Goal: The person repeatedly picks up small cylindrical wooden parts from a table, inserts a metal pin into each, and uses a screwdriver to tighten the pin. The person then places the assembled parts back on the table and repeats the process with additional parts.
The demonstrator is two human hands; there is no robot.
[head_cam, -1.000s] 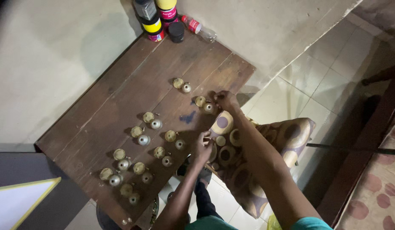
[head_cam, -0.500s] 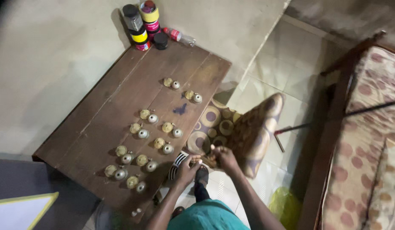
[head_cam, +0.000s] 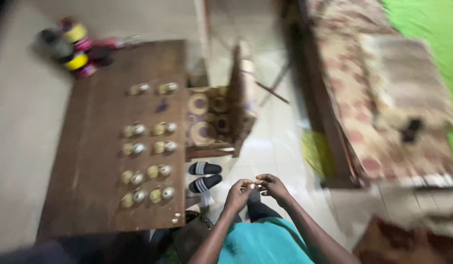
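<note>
Head view only, and it's blurred w/ motion.

Left hand (head_cam: 237,194) and right hand (head_cam: 274,187) meet in front of the body, fingertips touching, pinching a small pale piece (head_cam: 252,186) between them; too small and smeared to say what kind. Both hands are closed on it in a fingertip pinch, not open. They hang over the tiled floor (head_cam: 280,146), above the teal lap, clear of the tabletop (head_cam: 94,161).

Change vs. a sec ago: the right hand was out at the far row of small gold-and-silver knobs (head_cam: 148,146) on the tabletop, the left at the near edge. Half a sec ago both had drawn back by the patterned chair (head_cam: 211,117). Now they're together at the lap, and the view has swung right, so a bed frame and patterned mattress (head_cam: 378,98) show. My read: work has moved off the tabletop to one piece in hand.

Left of the hands: striped slippers (head_cam: 204,176), then the knobs in paired rows. Far left and up from the hands: paint jars (head_cam: 75,49).
</note>
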